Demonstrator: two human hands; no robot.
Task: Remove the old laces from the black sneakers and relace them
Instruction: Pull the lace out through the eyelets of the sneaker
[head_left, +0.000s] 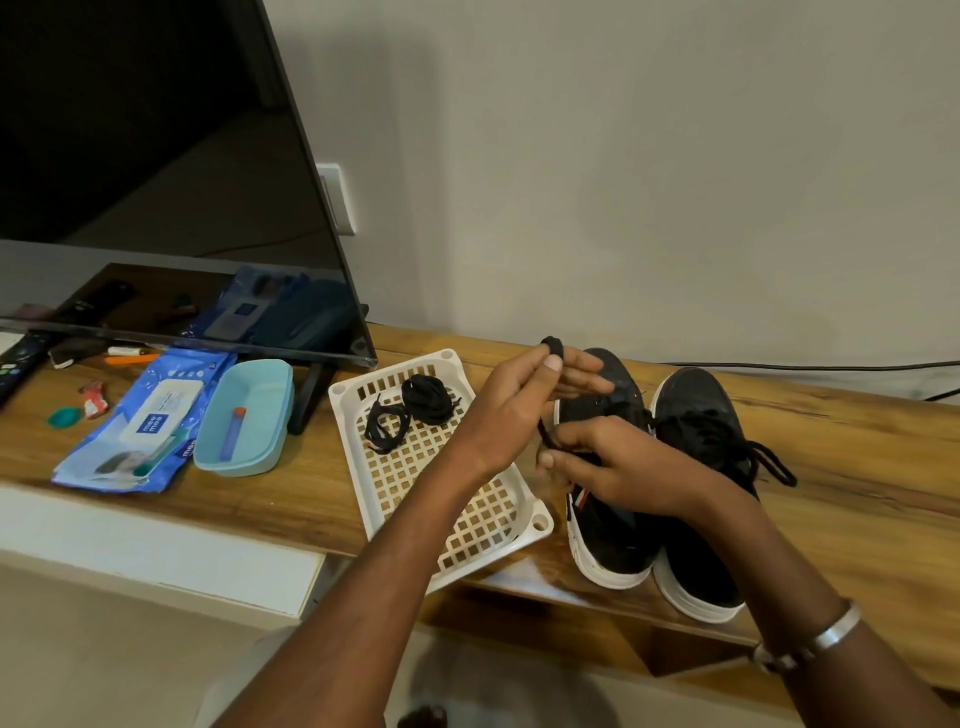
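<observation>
Two black sneakers with white soles stand side by side on the wooden shelf. The left sneaker (613, 525) is partly hidden by my hands; the right sneaker (701, 415) still has a black lace tied in it. My left hand (519, 410) is raised above the left sneaker with a black lace (551, 345) wound around its fingertips. My right hand (613, 462) pinches the same lace lower down over the sneaker's tongue. Two coiled black laces (410, 410) lie in the white basket tray (493, 525).
A TV screen (156, 171) stands at the back left on a stand. A light blue dish (244, 415), a blue wipes pack (145, 415) and small items lie left of the tray. A black cable (810, 367) runs along the wall. The shelf's front edge is near me.
</observation>
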